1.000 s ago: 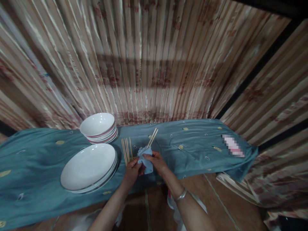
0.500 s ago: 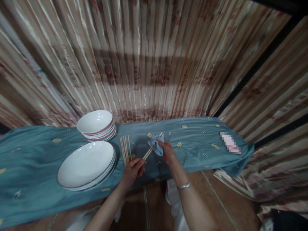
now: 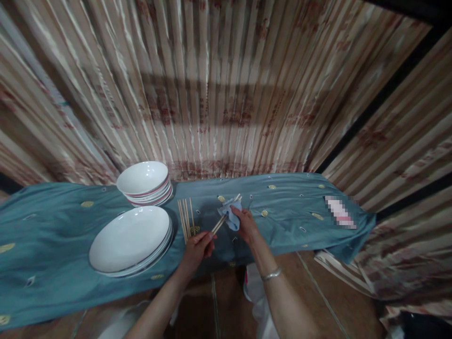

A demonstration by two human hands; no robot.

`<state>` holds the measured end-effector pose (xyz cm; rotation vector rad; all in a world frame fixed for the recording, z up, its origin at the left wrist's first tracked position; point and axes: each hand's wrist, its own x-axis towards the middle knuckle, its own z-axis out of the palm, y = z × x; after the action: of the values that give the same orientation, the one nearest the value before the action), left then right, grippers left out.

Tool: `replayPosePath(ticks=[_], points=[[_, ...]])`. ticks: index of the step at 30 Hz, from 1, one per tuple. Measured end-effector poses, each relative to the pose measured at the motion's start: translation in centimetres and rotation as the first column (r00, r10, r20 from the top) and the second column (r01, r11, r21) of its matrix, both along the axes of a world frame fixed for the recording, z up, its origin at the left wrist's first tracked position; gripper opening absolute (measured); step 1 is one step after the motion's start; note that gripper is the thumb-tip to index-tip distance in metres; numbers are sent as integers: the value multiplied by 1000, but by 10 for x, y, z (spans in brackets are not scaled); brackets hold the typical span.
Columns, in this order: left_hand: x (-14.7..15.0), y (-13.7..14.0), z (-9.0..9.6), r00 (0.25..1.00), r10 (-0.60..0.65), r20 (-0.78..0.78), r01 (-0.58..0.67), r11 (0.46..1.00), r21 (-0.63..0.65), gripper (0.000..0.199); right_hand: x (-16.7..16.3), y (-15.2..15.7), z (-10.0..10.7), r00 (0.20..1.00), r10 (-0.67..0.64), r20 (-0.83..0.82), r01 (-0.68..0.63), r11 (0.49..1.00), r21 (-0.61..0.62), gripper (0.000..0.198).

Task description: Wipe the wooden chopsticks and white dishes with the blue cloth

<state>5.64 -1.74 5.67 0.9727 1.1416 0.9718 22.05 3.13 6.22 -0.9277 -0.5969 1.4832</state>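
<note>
My left hand [image 3: 199,245] is pinching a pair of chopsticks [image 3: 219,225] by their near ends, the thumb laid along them and the fingers curled underneath. The chopsticks run slantwise from there, away from me and to the right, above the middle of the near part of the tablecloth [image 3: 289,212]; I cannot tell whether they touch it. My right hand [image 3: 247,223] has a light blue cloth [image 3: 231,216] pressed between thumb and fingers, bunched around the chopsticks toward their far ends, and the tips poke out past it. Between the cloth and my left hand a short bare length of the pair shows. The two hands are apart, and a silvery bracelet [image 3: 271,274] circles my right wrist.

Just beyond my left hand a few loose sticks [image 3: 182,219] lie side by side on the tablecloth, pointing away from me (their near ends are partly hidden by my hand, so I won't count them). Further left is a stack of white plates [image 3: 130,240], and right behind it a stack of white bowls [image 3: 143,181] with reddish bands. Far off to the right, near the end of the tablecloth, lies something blurred into a pink and white patch [image 3: 339,213], too coarse to name. A pleated curtain [image 3: 197,84] hangs behind it all, and below the near edge I see brown floor [image 3: 310,292] with pale lines.
</note>
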Motion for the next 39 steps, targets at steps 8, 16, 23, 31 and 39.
replayPosePath(ticks=[8,16,23,31,39], points=[[-2,5,2,999,39,26,-41,997,69,44,-37,-17,-2,985,170,32,-169,985,-27,33],[-8,7,-6,998,43,42,-46,995,90,42,-49,-20,-9,981,188,53,-185,981,-51,35],[-9,2,-2,1000,-5,0,5,996,86,43,-41,-20,-5,984,177,22,-177,984,-17,30],[-11,-6,-1,998,-61,-10,61,998,1,41,-12,-3,-3,1000,-9,-12,8,998,-55,21],[-13,-14,-1,995,-100,-7,100,995,-20,37,14,4,-3,993,-117,-9,117,993,-25,18]])
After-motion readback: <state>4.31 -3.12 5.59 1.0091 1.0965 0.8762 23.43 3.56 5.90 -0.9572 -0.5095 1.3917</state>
